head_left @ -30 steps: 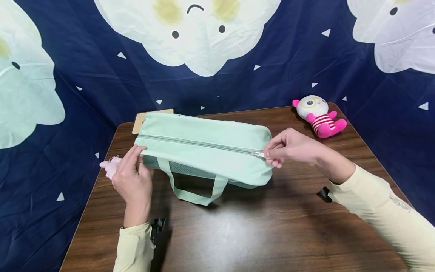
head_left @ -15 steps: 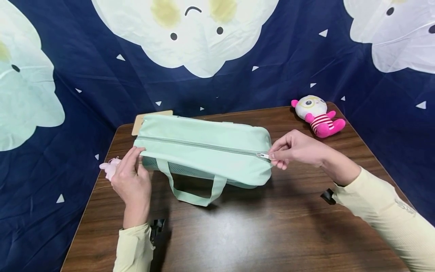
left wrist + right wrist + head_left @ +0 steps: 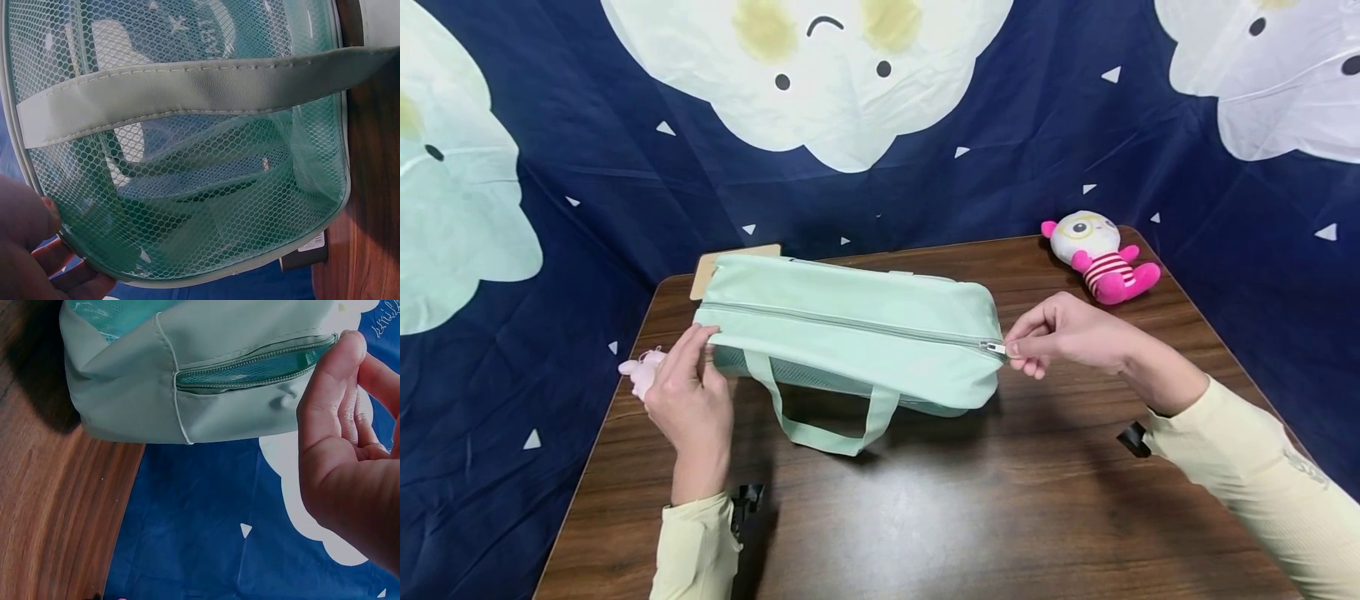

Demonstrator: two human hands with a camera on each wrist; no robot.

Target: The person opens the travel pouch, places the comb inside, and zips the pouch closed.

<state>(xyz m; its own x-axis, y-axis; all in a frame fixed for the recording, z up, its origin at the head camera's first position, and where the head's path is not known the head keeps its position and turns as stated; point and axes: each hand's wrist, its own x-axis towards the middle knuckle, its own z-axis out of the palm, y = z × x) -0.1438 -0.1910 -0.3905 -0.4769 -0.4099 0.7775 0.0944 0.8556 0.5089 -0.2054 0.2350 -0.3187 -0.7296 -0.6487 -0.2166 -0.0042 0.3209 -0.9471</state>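
A mint-green bag (image 3: 857,296) with a mesh side (image 3: 206,219) and strap handles lies across the table, its zipper (image 3: 820,317) running along the top. My left hand (image 3: 692,404) grips the bag's left front edge; in the left wrist view its fingers curl around the rim. At the right end, my right hand (image 3: 1067,333) pinches the zipper pull (image 3: 996,348) between thumb and forefinger. In the right wrist view, a stretch of the zipper (image 3: 250,370) gapes between the pinching fingers and the bag's end seam. The front handle (image 3: 827,437) hangs down toward me.
A pink and white plush toy (image 3: 1101,254) lies at the table's back right. Beside my left hand is a small pale pink plush (image 3: 642,371). A beige card-like piece (image 3: 703,275) sticks out behind the bag. Dark blue cloth (image 3: 887,200) hangs behind the table (image 3: 1000,517).
My right hand has moved the zipper pull rightward along the bag's top, to near its right end. The left hand keeps its hold on the left edge.
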